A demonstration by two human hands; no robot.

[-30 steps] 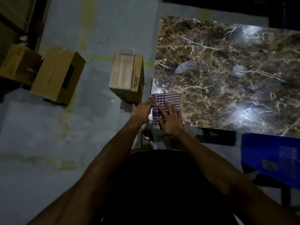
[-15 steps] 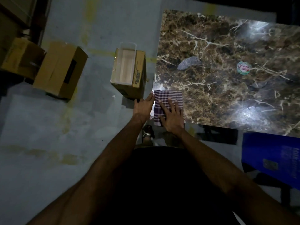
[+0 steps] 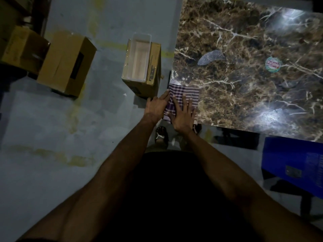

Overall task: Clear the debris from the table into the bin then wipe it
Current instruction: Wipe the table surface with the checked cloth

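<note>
Here, checked cloth (image 3: 185,95) under right hand (image 3: 182,117), left hand (image 3: 157,107) beside

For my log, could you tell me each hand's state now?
Left hand: open, fingers touching the checked cloth.
Right hand: open, pressing flat on it.

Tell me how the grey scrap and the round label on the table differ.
The grey scrap is long, leaf-shaped and dull grey; the round label is a small pale disc with red print. The grey scrap lies nearer the table's left edge and the white bin on the floor; the round label lies further right. Both lie flat on the marble top, untouched, away from the checked cloth under the hands.
</note>
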